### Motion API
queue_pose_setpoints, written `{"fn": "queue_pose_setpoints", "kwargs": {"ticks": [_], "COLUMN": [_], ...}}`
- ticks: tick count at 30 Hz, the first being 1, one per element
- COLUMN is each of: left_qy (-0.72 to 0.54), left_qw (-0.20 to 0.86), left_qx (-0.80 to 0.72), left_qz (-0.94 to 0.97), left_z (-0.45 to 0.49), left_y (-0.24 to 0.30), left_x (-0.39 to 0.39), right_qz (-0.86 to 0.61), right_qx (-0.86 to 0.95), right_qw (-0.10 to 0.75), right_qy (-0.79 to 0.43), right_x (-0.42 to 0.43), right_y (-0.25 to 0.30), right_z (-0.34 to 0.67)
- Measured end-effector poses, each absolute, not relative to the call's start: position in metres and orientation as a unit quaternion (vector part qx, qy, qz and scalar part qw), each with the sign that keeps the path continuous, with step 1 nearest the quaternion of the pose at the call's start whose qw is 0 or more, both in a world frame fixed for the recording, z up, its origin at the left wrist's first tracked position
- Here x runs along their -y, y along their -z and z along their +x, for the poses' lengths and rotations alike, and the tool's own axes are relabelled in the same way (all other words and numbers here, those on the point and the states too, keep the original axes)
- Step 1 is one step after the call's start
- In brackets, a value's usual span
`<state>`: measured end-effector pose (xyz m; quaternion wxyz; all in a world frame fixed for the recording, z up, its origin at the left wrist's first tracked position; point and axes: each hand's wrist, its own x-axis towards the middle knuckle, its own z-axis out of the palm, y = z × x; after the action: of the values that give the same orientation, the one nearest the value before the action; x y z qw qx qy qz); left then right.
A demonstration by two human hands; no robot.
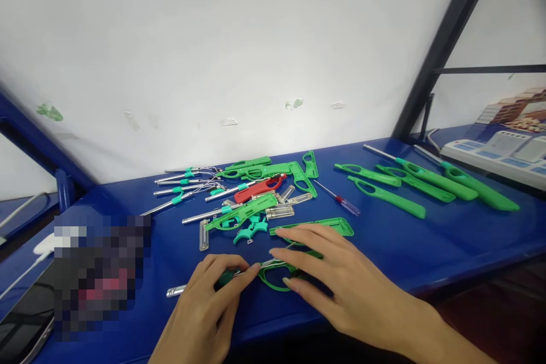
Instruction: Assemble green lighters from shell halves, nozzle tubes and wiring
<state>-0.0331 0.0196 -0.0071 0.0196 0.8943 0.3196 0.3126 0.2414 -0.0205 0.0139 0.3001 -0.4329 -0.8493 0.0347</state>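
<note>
We see smooth, semi-gloss plastic on the green casings (396, 202) and the red casing (256, 189); shiny metal on the slim tubes (176, 291). Clear containers (279, 212): glossy plastic. Screwdriver (339, 199): translucent plastic handle, metal shaft. We tag the tabletop (405, 256) smooth, glossy; wall (256, 40) matt, roughened by peeling patches (50, 112). Phone screen (29, 307): glossy, glass-like.

A green plastic utility-lighter handle (273, 288) lies partly hidden at the lower centre of the frame, its rounded trigger loop visible. Thin pale wires (273, 262) cross above the loop. Further left, a slim silver lighter tube (176, 291) points its tip leftward
</note>
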Motion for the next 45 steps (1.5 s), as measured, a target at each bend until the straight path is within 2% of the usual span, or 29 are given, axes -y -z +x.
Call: {"fn": "queue_pose_setpoints", "kwargs": {"ticks": [15,25,36,45], "left_qy": [-0.328,-0.327,-0.320,-0.310], "left_qw": [0.009,0.009,0.008,-0.006], "left_qx": [-0.314,-0.310,-0.308,-0.304], "left_qz": [0.891,0.893,0.896,0.901], "left_z": [-0.027,-0.027,-0.028,-0.028], "left_y": [0.004,0.003,0.003,0.003], "left_x": [-0.018,-0.017,-0.017,-0.018], "right_qz": [-0.430,-0.403,-0.409,-0.413], "right_qx": [0.845,0.859,0.853,0.860], "right_qw": [0.301,0.316,0.323,0.296], "right_qy": [-0.103,0.013,0.014,0.034], "right_x": [0.016,0.018,0.018,0.019], "right_y": [-0.004,-0.001,0.001,-0.002], "right_z": [0.236,0.232,0.230,0.229]}}
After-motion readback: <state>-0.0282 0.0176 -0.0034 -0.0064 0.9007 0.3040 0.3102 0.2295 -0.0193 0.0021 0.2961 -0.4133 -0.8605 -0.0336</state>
